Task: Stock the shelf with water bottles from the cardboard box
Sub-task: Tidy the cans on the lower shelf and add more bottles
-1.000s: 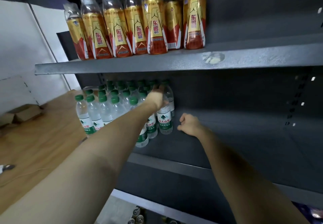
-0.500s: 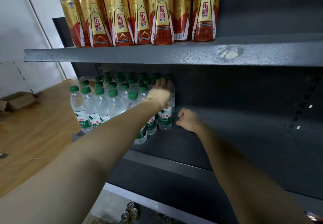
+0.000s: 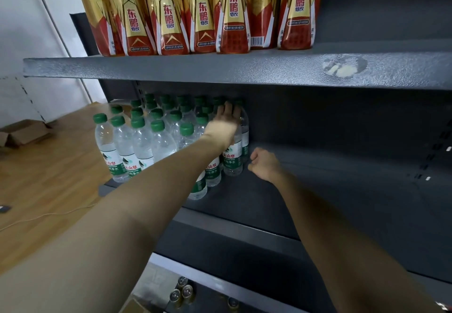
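Observation:
Several water bottles (image 3: 146, 139) with green caps stand in rows at the left end of the dark middle shelf (image 3: 330, 190). My left hand (image 3: 223, 125) reaches over the rightmost row with fingers stretched out, lying on the tops of the bottles there. The bottle under my palm (image 3: 232, 161) stands upright and shows its green label. My right hand (image 3: 264, 163) rests on the shelf just right of that bottle, fingers curled into a fist with nothing in it. A cardboard box (image 3: 24, 133) lies on the wooden floor at far left.
Red and gold drink bottles (image 3: 203, 14) line the upper shelf (image 3: 244, 70). The middle shelf to the right of my hands is bare metal. Cans (image 3: 182, 290) show on a lower level. A thin cable (image 3: 49, 215) runs across the floor.
My left hand has slid further back over the bottle tops and its fingers have straightened. The right hand has stayed beside the bottle. The view has moved closer to the shelf.

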